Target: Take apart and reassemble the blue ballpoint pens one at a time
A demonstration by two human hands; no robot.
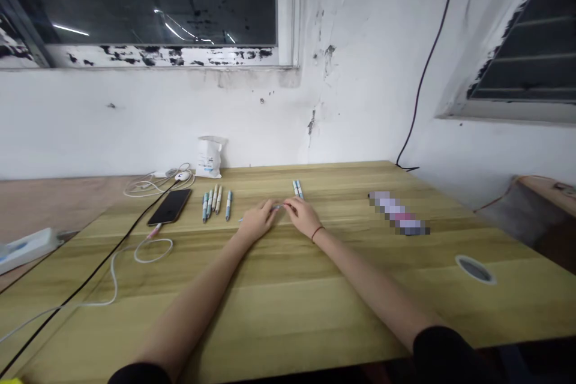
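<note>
A slim light-blue pen [278,207] spans the gap between my hands over the middle of the wooden table. My left hand [257,221] is closed round it, and a small bit shows past the palm's left side. Fingers of my right hand [304,216] pinch its other end, where a touch of red shows; most of the pen is covered. Just beyond the right hand lie two blue-and-white pens [297,188] side by side. Left of my hands, several blue and cream pens [211,203] form a row, with one blue pen [228,205] slightly apart.
A black phone [171,207] with a white cable [114,276] lies on the left, near a black cord [114,249]. A white packet [209,157] stands by the wall. On the right are a blurred-out long item [399,213] and a round table grommet [476,269].
</note>
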